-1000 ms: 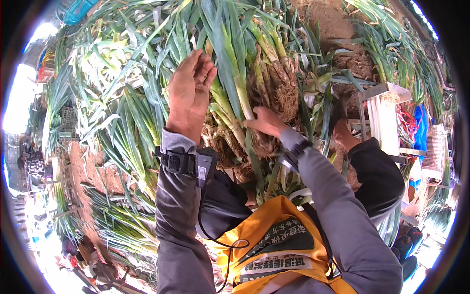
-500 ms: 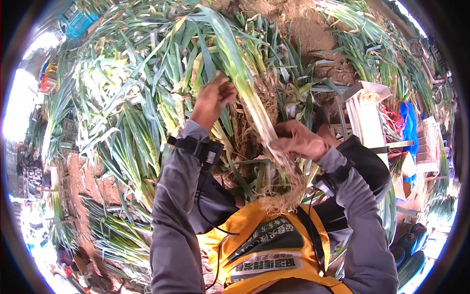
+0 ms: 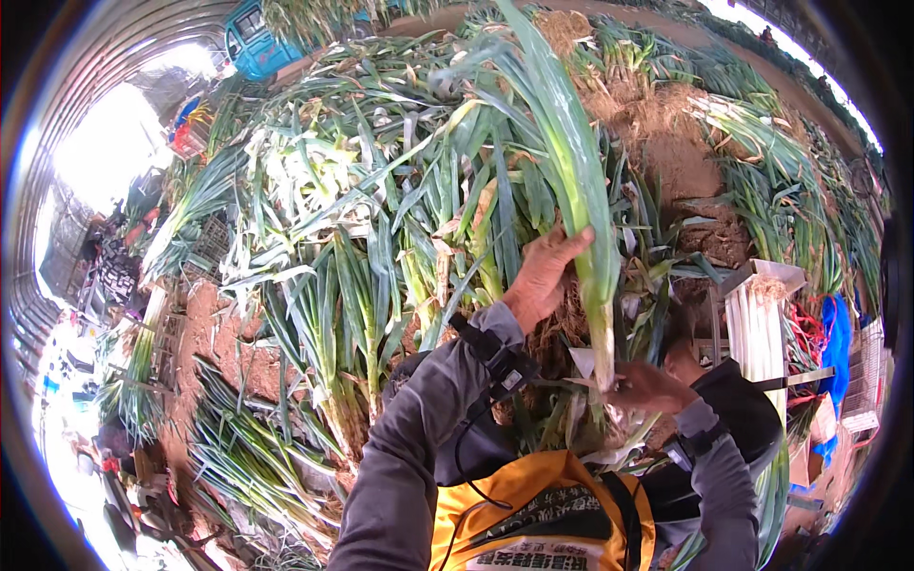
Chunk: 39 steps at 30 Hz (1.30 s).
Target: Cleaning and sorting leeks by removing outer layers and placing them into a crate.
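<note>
One large green onion [image 3: 583, 190] stands nearly upright before me, leaves at the top and pale stem at the bottom. My left hand [image 3: 550, 274] is closed round it where the leaves meet the stem. At the lower end of the stem, my right hand [image 3: 652, 388] has its fingers closed on the onion; they are slightly blurred. Loose pale outer leaves and roots hang under that hand, partly hidden. Close beyond my left hand lies a thick heap of unpeeled green onions [image 3: 381, 257] with leaves and dry roots.
A metal rack [image 3: 762, 276] holding white peeled stems stands at the right, with a blue plastic sheet [image 3: 836, 352] beside it. More green onions [image 3: 257, 457] lie on brown soil [image 3: 214, 328] at the left. A blue vehicle [image 3: 262, 43] is at the far left.
My left hand has closed on the green onion, which stands straighter. My right hand is still at its lower end. The stem's base looks cleaner, with less root showing. The view has shifted.
</note>
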Tool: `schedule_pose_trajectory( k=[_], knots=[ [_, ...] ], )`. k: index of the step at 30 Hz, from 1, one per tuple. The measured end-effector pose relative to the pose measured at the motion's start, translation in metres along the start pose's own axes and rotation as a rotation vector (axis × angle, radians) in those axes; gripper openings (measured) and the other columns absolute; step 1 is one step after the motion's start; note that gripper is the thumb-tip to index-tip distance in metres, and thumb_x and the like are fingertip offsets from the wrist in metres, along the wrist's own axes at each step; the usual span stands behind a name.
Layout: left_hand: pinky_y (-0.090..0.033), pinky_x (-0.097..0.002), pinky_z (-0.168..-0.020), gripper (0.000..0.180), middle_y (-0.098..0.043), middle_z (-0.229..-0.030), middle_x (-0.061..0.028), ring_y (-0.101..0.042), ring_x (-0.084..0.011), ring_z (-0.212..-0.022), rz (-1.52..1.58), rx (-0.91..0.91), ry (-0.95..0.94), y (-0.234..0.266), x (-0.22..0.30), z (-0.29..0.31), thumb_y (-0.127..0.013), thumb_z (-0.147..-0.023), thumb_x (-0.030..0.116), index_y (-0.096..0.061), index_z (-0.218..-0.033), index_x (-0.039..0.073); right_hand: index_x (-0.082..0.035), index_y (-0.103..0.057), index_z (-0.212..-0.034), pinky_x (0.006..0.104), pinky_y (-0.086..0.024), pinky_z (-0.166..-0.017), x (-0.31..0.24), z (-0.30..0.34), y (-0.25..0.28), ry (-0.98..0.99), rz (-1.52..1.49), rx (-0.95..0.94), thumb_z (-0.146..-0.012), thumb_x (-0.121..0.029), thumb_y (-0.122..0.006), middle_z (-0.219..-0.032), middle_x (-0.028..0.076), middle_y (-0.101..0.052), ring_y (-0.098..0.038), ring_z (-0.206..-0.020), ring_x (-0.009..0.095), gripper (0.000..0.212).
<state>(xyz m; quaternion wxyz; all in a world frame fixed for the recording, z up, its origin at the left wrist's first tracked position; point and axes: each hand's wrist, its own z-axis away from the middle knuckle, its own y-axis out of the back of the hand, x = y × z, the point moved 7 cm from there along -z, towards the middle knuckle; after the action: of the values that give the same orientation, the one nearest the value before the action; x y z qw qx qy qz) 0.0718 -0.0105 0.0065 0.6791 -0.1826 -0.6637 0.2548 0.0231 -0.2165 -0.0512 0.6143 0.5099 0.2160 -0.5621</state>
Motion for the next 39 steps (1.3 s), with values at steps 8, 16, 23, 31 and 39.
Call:
schedule_pose_trajectory(
  k=[8, 16, 23, 31, 39],
  knots=[
    [-0.052, -0.0345, -0.082, 0.033, -0.066, -0.103, -0.0038, -0.063, -0.0177, -0.093, 0.088, 0.126, -0.218, 0.044, 0.046, -0.008, -0.073, -0.085, 0.015, -0.061, -0.114, 0.005, 0.004, -0.038, -0.140, 0.0375, -0.047, -0.094, -0.035, -0.075, 0.013, 0.255, 0.213, 0.196, -0.078, -0.035, -0.077, -0.131, 0.025, -0.053, -0.060, -0.112, 0.031, 0.083],
    [-0.052, -0.0340, -0.080, 0.029, -0.065, -0.106, -0.0041, -0.063, -0.0170, -0.093, 0.107, 0.100, -0.121, 0.051, 0.013, -0.017, -0.068, -0.091, 0.015, -0.058, -0.116, 0.005, 0.009, -0.061, -0.113, 0.0333, -0.050, -0.076, -0.064, -0.107, 0.075, 0.244, -0.428, 0.586, -0.078, -0.039, -0.078, -0.100, 0.018, -0.066, -0.061, -0.086, 0.020, 0.062],
    [-0.051, -0.0333, -0.077, 0.025, -0.063, -0.101, -0.0035, -0.060, -0.0163, -0.095, 0.111, 0.165, -0.126, 0.081, -0.018, -0.036, -0.068, -0.089, 0.011, -0.057, -0.111, 0.007, 0.004, -0.066, -0.094, 0.0241, -0.041, -0.060, -0.028, -0.115, 0.062, 0.236, -0.602, 0.864, -0.083, -0.021, -0.071, -0.080, 0.002, -0.062, -0.053, -0.069, 0.008, 0.027],
    [-0.056, -0.0378, -0.074, 0.021, -0.062, -0.095, -0.0150, -0.063, -0.0270, -0.085, 0.156, 0.451, -0.209, 0.157, 0.010, -0.061, -0.056, -0.098, 0.018, -0.053, -0.108, 0.000, 0.009, -0.062, -0.103, 0.0340, -0.049, -0.068, 0.114, -0.070, -0.007, -0.255, -0.256, 0.631, -0.081, -0.029, -0.068, -0.080, 0.014, -0.065, -0.063, -0.074, 0.021, 0.044],
    [-0.055, -0.0404, -0.076, 0.024, -0.064, -0.098, -0.0151, -0.063, -0.0282, -0.085, 0.176, 0.596, -0.147, 0.169, -0.019, -0.060, -0.055, -0.099, 0.024, -0.053, -0.108, 0.002, 0.006, -0.061, -0.099, 0.0452, -0.047, -0.077, 0.198, -0.040, -0.081, -0.407, 0.108, 0.443, -0.079, -0.031, -0.069, -0.095, 0.028, -0.061, -0.062, -0.090, 0.040, 0.043]
  ],
)
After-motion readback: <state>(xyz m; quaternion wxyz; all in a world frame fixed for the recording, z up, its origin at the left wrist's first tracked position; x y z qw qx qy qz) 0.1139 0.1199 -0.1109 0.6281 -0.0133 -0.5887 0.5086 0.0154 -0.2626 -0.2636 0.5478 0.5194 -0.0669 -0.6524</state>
